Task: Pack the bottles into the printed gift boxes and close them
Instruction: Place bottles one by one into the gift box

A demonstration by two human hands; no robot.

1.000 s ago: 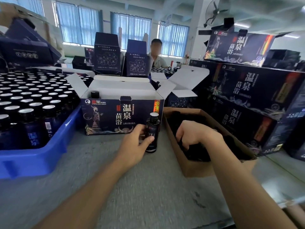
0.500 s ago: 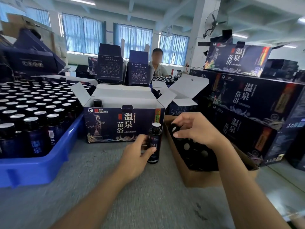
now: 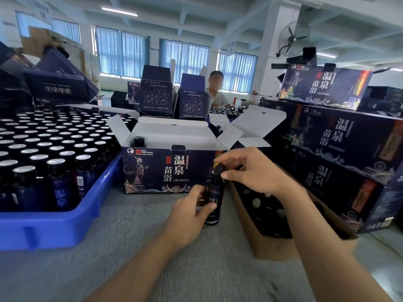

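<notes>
Bottle [image 3: 216,194] stands upright on the tabletop [image 3: 130,258], just in front of the right corner of the open gift box [image 3: 168,168]. Left hand [image 3: 189,214] has its grip wrapped round the bottle body, thumb across the label. Right hand [image 3: 250,171] has its grip pinching the black cap [image 3: 218,169] between thumb and fingertips, right at the bottle's neck. It reads as capping before packing. Can't tell whether the cap is seated or only resting on top. To do it well, keep the base flat on the tabletop and let the left hand resist the turn. Start the cap square to the neck, because a tilted start will likely cross-thread. Tighten until firm, then lift the bottle by its body, not by the cap. The gift box flaps are all spread open, with one bottle [image 3: 139,141] already in the left end, so the next slot beside it looks like the sensible target. More caps sit in the cardboard box [image 3: 274,247] just to the right. Uncapped stock is in the blue crate [image 3: 65,223] on the left. Watch the elbow near the crate on the lift.
</notes>
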